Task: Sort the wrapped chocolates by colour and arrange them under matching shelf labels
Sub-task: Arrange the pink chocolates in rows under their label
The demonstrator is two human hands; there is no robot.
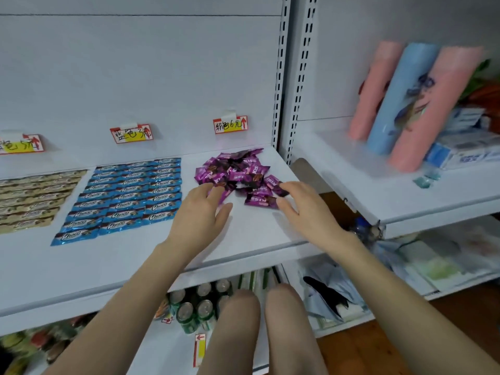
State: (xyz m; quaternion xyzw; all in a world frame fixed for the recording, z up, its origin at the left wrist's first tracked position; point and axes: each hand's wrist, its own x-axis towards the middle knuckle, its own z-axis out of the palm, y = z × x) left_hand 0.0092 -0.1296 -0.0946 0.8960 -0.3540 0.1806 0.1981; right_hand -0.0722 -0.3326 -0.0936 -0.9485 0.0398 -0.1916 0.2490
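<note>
A loose heap of purple-pink wrapped chocolates (pixel 238 171) lies on the white shelf (pixel 243 239) under the pink label (pixel 230 124). My left hand (pixel 201 212) reaches the heap's near left edge, fingers straight and touching a wrapper. My right hand (pixel 303 205) lies at the heap's near right edge, fingertips on a purple chocolate (pixel 280 188). Blue chocolates (pixel 127 196) sit in neat rows under the blue label (pixel 132 133). Gold chocolates (pixel 35 198) are lined up under the left label (pixel 20 143).
Pink and blue rolls (pixel 405 104) and white boxes (pixel 465 150) stand on the neighbouring shelf to the right. Green cans (pixel 197 307) sit on the shelf below. My knees (pixel 257 334) are in front of that lower shelf.
</note>
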